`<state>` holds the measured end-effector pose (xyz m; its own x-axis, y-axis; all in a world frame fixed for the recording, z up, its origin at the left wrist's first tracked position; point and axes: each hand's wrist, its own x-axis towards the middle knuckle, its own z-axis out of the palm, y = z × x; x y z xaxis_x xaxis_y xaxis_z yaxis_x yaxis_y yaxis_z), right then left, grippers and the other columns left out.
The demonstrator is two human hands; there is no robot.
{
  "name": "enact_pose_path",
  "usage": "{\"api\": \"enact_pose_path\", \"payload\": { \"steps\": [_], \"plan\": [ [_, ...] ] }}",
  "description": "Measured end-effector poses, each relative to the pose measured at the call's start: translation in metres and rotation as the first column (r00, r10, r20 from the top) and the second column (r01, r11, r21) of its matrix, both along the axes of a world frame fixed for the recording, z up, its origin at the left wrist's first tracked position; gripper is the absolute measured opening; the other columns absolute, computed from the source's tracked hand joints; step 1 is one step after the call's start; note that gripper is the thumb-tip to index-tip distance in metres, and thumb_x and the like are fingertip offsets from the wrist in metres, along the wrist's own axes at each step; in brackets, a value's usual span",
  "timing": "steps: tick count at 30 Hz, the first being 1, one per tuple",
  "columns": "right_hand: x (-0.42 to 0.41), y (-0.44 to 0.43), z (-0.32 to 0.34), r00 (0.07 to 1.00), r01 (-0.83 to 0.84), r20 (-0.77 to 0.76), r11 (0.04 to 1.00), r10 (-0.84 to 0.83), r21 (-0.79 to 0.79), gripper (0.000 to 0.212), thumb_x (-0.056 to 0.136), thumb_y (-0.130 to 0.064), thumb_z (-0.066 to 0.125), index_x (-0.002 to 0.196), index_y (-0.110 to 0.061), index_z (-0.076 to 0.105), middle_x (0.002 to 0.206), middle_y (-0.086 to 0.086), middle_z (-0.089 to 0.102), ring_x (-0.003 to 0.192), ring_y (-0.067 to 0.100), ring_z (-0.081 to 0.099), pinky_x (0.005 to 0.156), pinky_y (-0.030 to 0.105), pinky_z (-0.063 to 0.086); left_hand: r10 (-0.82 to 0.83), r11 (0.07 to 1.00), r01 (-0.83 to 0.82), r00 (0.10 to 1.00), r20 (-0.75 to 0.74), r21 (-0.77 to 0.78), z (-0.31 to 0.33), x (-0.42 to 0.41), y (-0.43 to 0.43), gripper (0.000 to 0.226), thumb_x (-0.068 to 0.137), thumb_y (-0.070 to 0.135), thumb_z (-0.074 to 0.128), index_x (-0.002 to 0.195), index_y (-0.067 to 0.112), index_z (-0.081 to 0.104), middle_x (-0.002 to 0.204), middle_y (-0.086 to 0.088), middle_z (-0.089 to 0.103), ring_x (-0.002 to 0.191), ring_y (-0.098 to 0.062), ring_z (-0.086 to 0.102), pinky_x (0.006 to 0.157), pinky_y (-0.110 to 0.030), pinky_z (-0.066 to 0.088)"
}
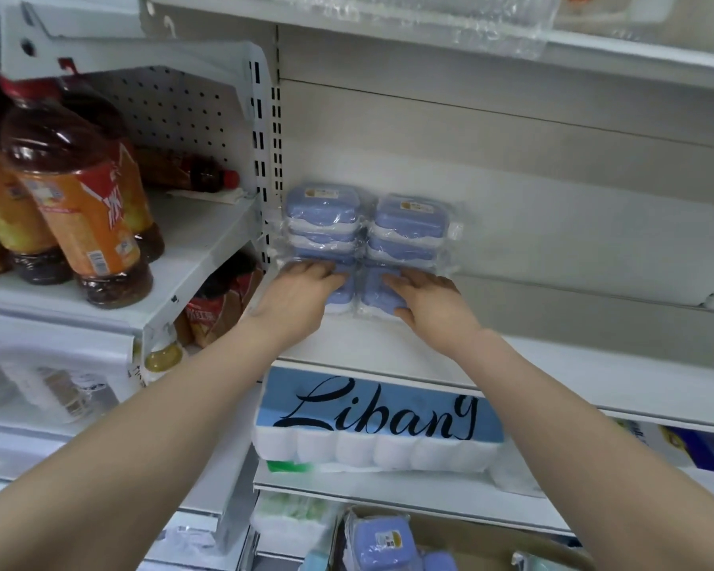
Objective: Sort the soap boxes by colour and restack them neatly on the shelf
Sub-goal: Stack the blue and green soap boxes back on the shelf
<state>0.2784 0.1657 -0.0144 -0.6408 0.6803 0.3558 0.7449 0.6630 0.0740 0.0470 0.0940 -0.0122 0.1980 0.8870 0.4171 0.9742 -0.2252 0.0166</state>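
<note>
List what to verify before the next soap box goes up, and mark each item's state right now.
1. One colour per group: left stack and right stack are all blue. Ok.
2. Hands free: left hand and right hand rest flat on the stacks' fronts and carry nothing. Ok.
3. Room to build: the shelf is bare to the right of the stacks. Ok.
4. All stock shelved: a blue soap box lies in the carton below. Not ok.
5. Stack edges square: the plastic wrap blurs the outlines. Cannot tell.
</note>
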Motion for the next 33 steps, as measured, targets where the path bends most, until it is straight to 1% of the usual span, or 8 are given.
{"api": "enact_pose_path", "payload": {
  "steps": [2,7,12,17,21,26,31,33],
  "plan": [
    [0.007,-0.01,0.003,1.0,-0.019,0.013,1.0,0.019,0.023,0.052,0.086,-0.02,0.069,0.136,-0.015,0.054,0.131,0.015,0.058,0.113,0.039,0.058,0.09,0.048,0.047,0.014,0.999,-0.015,0.999,0.031,0.029,0.002,0.008,-0.014,0.053,0.073,-0.005,0.065,0.122,0.014,0.063,0.12,-0.01,0.063,0.106,-0.038,0.058,0.091,-0.045,0.048],
    [0.036,-0.045,0.008,0.997,-0.08,0.011,0.995,0.079,0.067,0.051,0.091,-0.025,0.064,0.139,-0.014,0.05,0.133,0.014,0.056,0.117,0.037,0.055,0.096,0.048,0.044,0.076,0.997,-0.077,0.996,0.053,0.023,0.008,0.035,-0.057,0.044,0.089,0.016,0.062,0.132,0.017,0.056,0.136,-0.009,0.054,0.125,-0.033,0.048,0.103,-0.046,0.041],
    [0.08,-0.086,-0.001,0.993,-0.116,0.024,0.988,0.114,0.097,0.046,0.088,-0.024,0.069,0.129,-0.007,0.058,0.122,0.018,0.062,0.105,0.039,0.061,0.09,0.048,0.048,0.093,0.993,-0.096,0.995,0.039,0.067,0.005,0.071,-0.105,0.041,0.087,0.018,0.067,0.127,0.014,0.061,0.125,-0.011,0.062,0.114,-0.036,0.056,0.095,-0.046,0.047],
    [0.124,-0.129,-0.018,0.988,-0.148,-0.02,0.978,0.153,0.144,0.045,0.081,-0.025,0.075,0.121,-0.008,0.063,0.111,0.012,0.066,0.098,0.034,0.064,0.084,0.042,0.05,0.091,0.99,-0.094,0.995,0.038,0.109,-0.014,0.109,-0.153,0.039,0.081,0.013,0.07,0.119,0.012,0.065,0.114,-0.011,0.065,0.101,-0.036,0.059,0.085,-0.045,0.051],
    [0.154,-0.161,-0.044,0.984,-0.177,-0.001,0.981,0.178,0.076,0.046,0.086,-0.033,0.066,0.124,-0.009,0.061,0.112,0.011,0.065,0.099,0.034,0.061,0.083,0.043,0.048,0.126,0.989,-0.132,0.989,0.077,0.071,-0.05,0.138,-0.188,0.037,0.083,0.016,0.066,0.12,0.014,0.064,0.116,-0.009,0.064,0.102,-0.036,0.058,0.084,-0.046,0.05],
    [0.184,-0.203,-0.104,0.985,-0.171,0.01,0.984,0.172,-0.055,0.048,0.089,-0.04,0.053,0.126,-0.011,0.059,0.117,0.012,0.063,0.103,0.034,0.059,0.086,0.044,0.047,0.145,0.988,-0.139,0.985,0.096,-0.069,-0.109,0.168,-0.232,0.04,0.081,0.017,0.072,0.12,0.012,0.065,0.115,-0.012,0.066,0.102,-0.037,0.061,0.085,-0.045,0.052],
    [0.202,-0.246,-0.185,0.989,-0.135,0.034,0.97,0.145,-0.204,0.046,0.084,-0.036,0.058,0.121,-0.009,0.063,0.11,0.014,0.065,0.096,0.035,0.062,0.081,0.042,0.05,0.163,0.976,-0.135,0.973,0.163,-0.169,-0.19,0.185,-0.273,0.042,0.071,0.013,0.077,0.112,0.013,0.068,0.105,-0.011,0.067,0.094,-0.035,0.064,0.075,-0.042,0.055],
    [0.205,-0.261,-0.216,0.988,-0.115,0.063,0.952,0.138,-0.284,0.045,0.081,-0.033,0.068,0.12,-0.01,0.063,0.105,0.011,0.066,0.091,0.034,0.063,0.076,0.04,0.05,0.21,0.958,-0.165,0.96,0.185,-0.233,-0.228,0.19,-0.287,0.037,0.07,0.014,0.075,0.107,0.015,0.07,0.101,-0.009,0.068,0.09,-0.034,0.064,0.071,-0.039,0.056]
  ]
}}
